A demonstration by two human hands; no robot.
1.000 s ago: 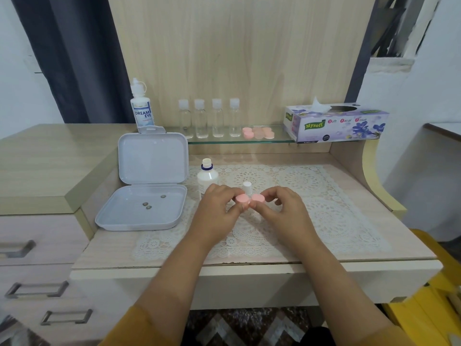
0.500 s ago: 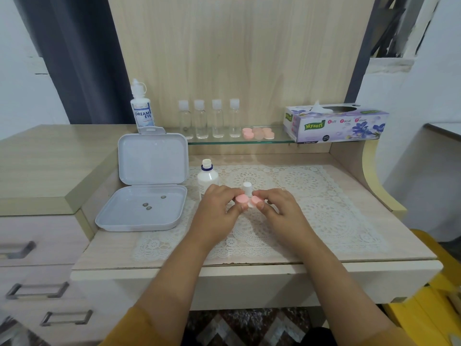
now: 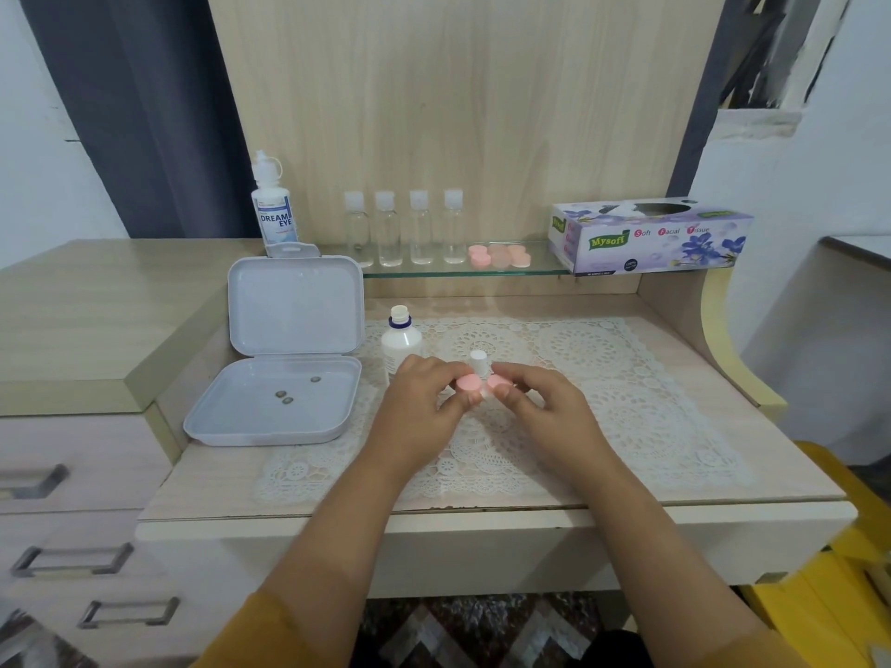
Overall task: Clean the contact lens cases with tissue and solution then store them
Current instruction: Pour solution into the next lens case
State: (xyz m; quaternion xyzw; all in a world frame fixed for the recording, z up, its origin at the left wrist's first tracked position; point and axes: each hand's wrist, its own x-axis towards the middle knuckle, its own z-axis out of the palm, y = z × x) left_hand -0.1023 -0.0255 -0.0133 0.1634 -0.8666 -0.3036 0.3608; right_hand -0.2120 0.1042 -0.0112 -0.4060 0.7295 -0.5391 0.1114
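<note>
A pink contact lens case point(image 3: 475, 383) with two round caps sits between my hands above the lace mat. My left hand point(image 3: 424, 402) pinches its left cap, and my right hand point(image 3: 540, 402) pinches its right cap. A small white-capped bottle point(image 3: 478, 361) stands just behind the case. The open solution bottle point(image 3: 400, 340) is left of it. More pink cases point(image 3: 499, 256) lie on the glass shelf. The tissue box point(image 3: 651, 237) sits at the shelf's right end. The white storage box point(image 3: 289, 359) lies open on the left.
A Dream Eye bottle point(image 3: 275, 209) stands behind the storage box. Several clear small bottles point(image 3: 402, 229) line the glass shelf point(image 3: 540, 268). Three small dark bits lie in the box's tray. A lace mat point(image 3: 627, 402) covers the desk. Drawers are at the lower left.
My right hand's fingers have shifted slightly on the right cap, and both hands sit a touch lower. The case stays between them.
</note>
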